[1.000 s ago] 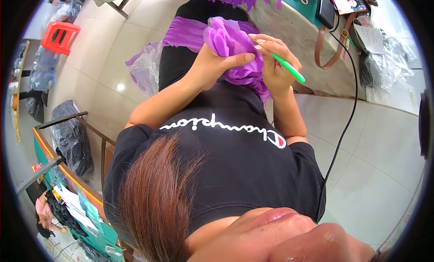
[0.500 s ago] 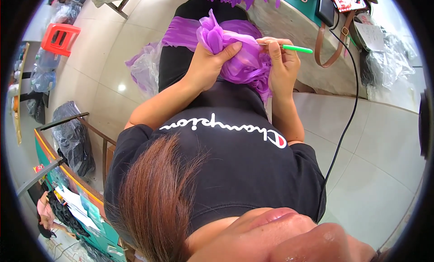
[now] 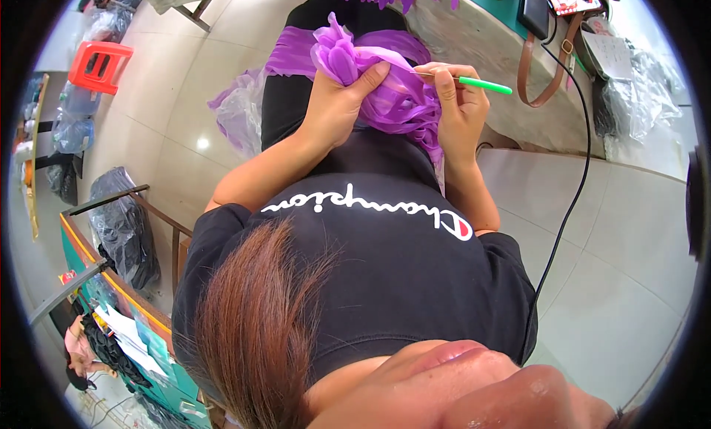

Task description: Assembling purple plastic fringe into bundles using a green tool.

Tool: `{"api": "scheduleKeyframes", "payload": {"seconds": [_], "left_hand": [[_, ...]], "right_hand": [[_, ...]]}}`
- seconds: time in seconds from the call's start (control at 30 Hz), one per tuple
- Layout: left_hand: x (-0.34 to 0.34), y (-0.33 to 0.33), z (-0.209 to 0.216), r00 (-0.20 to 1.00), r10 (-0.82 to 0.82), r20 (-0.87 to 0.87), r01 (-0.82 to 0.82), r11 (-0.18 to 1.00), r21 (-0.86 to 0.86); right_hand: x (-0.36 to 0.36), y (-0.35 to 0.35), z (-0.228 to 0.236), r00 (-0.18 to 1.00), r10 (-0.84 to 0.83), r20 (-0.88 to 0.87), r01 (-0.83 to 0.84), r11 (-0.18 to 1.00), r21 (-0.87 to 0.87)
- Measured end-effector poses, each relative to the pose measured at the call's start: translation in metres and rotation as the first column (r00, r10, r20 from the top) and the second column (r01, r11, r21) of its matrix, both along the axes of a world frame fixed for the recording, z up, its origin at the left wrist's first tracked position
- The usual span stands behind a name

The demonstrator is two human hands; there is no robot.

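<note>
Both my hands work at my lap: left hand (image 3: 337, 111) fingers clutch the bunched purple fabric flower (image 3: 385, 85), right hand (image 3: 455, 107) fingers pinch a green stick (image 3: 485, 84)

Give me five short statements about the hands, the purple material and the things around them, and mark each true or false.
1. The left hand grips a bunch of purple petals. True.
2. The right hand holds a red stick. False: it holds a thin green stick.
3. A red plastic stool stands on the floor. True.
4. A black cable runs across the tiles. True.
5. The purple material lies on the floor. False: it rests in the person's lap.
</note>
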State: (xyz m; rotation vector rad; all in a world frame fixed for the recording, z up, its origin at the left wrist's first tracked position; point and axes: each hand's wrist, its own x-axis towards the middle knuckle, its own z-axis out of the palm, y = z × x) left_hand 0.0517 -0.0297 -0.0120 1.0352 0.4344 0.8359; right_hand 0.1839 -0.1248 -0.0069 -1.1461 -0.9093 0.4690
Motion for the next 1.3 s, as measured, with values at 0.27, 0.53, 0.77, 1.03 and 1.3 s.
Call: {"api": "scheduleKeyframes", "payload": {"seconds": [0.27,0.53,0.77,1.03,1.3], "left_hand": [[0.0,-0.002,0.007,0.995,0.049,0.084,-0.046,0.998,-0.034],[-0.003,0.011,0.003,0.981,-0.186,0.051,0.19,0.884,-0.428],[-0.006,0.01,0.02,0.889,-0.45,0.086,0.435,0.773,-0.462],[-0.016,0.013,0.02,0.587,-0.786,-0.194,0.731,0.618,-0.29],[-0.012,0.006,0.021,0.699,-0.711,-0.075,0.699,0.702,-0.136]], "right_hand": [[0.004,0.001,-0.004,0.719,-0.119,0.685,0.177,0.984,-0.016],[0.021,0.002,0.007,0.843,-0.051,0.535,0.068,0.998,-0.012],[0.024,0.002,0.008,0.875,-0.083,0.478,0.107,0.994,-0.024],[0.059,0.019,0.025,0.913,-0.279,0.297,0.291,0.957,0.007],[0.142,0.027,0.014,0.937,-0.132,0.324,0.243,0.913,-0.329]]}}
